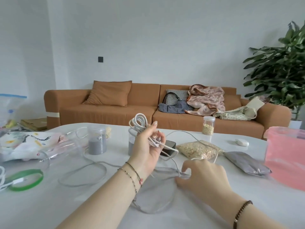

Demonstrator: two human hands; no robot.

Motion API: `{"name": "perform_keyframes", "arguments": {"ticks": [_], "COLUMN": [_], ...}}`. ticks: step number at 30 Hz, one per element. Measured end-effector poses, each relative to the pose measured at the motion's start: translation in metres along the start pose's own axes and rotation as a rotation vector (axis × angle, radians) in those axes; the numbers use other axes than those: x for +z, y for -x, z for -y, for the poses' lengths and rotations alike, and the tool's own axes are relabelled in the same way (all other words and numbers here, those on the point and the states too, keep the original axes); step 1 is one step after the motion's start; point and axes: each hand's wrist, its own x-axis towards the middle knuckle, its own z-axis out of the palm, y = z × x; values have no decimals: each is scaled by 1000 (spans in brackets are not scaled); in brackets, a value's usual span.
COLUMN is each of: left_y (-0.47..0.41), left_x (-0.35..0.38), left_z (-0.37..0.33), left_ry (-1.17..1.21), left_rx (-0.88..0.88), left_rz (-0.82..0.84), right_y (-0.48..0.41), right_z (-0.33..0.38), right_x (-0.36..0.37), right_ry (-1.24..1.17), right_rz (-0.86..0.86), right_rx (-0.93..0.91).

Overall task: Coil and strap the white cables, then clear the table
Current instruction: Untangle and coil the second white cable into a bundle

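White cable (99,162) sprawls in slack loops over the pale table (49,204), and the part already gathered stands as a bunch of turns (139,123) in the raised left hand (146,151), whose fingers curl round it. Coiling looks about midway: the right hand (203,176), low on the tabletop, seems to pinch the loose run. Next, I'd judge, that slack must be lifted onto the bunch without snagging, before any strap goes on.

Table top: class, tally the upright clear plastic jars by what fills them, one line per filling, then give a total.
Clear plastic jars with grey filling: 2
Clear plastic jar with pale flakes: 1
Total: 3
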Motion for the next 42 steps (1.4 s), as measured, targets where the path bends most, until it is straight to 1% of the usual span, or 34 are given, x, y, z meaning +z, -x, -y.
{"name": "perform_keyframes", "arguments": {"ticks": [3, 4, 6, 7, 8, 10, 13, 14, 15, 16, 17, 18, 19, 20, 22, 23, 25, 27, 30, 33, 34, 38, 40, 42], "left_y": [5, 7, 10, 11, 11, 10, 6, 3, -2, -7, -12, -17, -19, -21, -20, -17, -11, -7, -1, 4, 5, 11, 15, 18], "left_x": [-2, -3, -5, -6, -6, -5, -2, -1, -2, -5, -9, -14, -20, -24, -26, -25, -21, -18, -13, -14, -13, -10, -9, -7], "left_z": [5, 9, 15, 17, 16, 14, 8, 5, 2, -3, -10, -17, -24, -29, -31, -28, -18, -12, -12, -13, -13, -6, -1, 5], "left_ry": [0, -17, -61, -77, -85, -72, 2, 16, 4, -22, -35, -17, 25, 78, 134, 116, 13, -119, -218, -229, -252, -415, -495, -542], "left_rx": [-97, -120, -127, -115, -104, -93, -90, -55, 12, 100, 187, 246, 263, 243, 132, 66, -46, -119, -216, -298, -321, -349, -344, -367], "left_rz": [49, 49, 31, 22, 18, 22, 20, 3, -31, -90, -159, -222, -257, -258, -185, -133, -28, 52, 119, 139, 141, 119, 73, 76], "right_y": [-9, -9, -8, -6, -4, 0, 7, 8, 10, 10, 11, 12, 12, 11, 10, 10, 10, 7, 1, -2, -2, -7, -8, -7], "right_z": [-15, -19, -19, -16, -10, -1, 4, 5, 8, 10, 12, 13, 13, 12, 7, 5, 3, 0, -8, -10, -11, -16, -17, -18], "right_x": [-3, -3, -4, -6, -8, -5, 2, 2, 1, 0, -2, -3, -3, -2, -1, -1, -8, -12, -17, -24, -27, -27, -27, -26], "right_ry": [-37, -78, -180, -238, -293, -367, -531, -630, -783, -935, -1024, -1033, -967, -833, -555, -517, -557, -591, -605, -642, -649, -597, -607, -566], "right_rz": [-60, -133, -350, -433, -466, -441, -255, -195, -143, -122, -137, -181, -241, -300, -374, -380, -374, -391, -328, -183, -181, -262, -286, -308], "right_rx": [44, 15, -146, -236, -310, -404, -404, -386, -345, -306, -285, -303, -353, -417, -492, -472, -363, -282, -217, -184, -165, -74, -79, -103]}}
